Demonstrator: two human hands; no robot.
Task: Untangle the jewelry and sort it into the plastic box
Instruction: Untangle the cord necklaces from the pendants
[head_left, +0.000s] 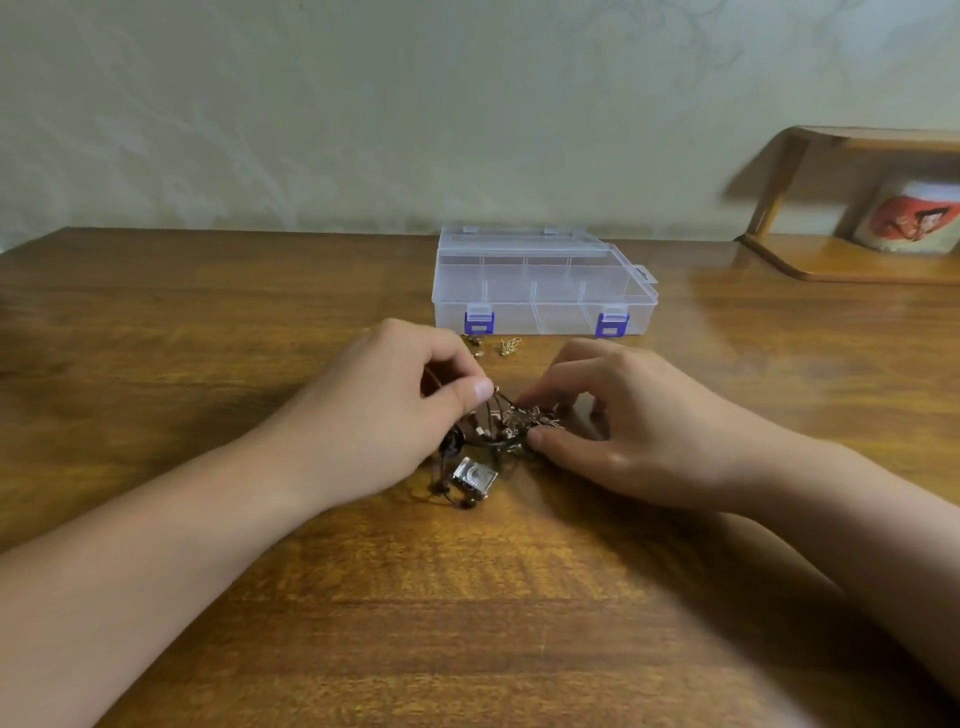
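Left hand (395, 410): fingers (470, 389) curled in tight, thumb and forefinger pinching dark brown cords of the jewelry tangle (498, 431) and lifting them a little off the surface (467, 597). Heel of the hand low, near the wood.

Right hand (618, 421): fingers narrow and bent, tips pinching the far right part of the same tangle, where small pale metal pieces cluster; thumb pressed in from below. Both hands hold the one knot between them.

Tangle sits mid-surface, directly in front of the plastic box (543, 291). A square silver pendant (474, 477) hangs out of it toward the camera and lies on the wood, with dark beads beside it. Two small gold-coloured pieces (509, 345) lie loose between the hands and the box, apart from the knot.

Box: clear plastic, lid shut, two purple latches on the near side, inner dividers showing through the walls. Whether any compartment holds anything cannot be told.

No readable writing. A white mug (909, 218) with a red picture stands on a small wooden shelf (831, 260) at far right; print blurred.

Surface: glossy brown wood grain. Behind it, a pale wall (363, 104) with a faint pattern.
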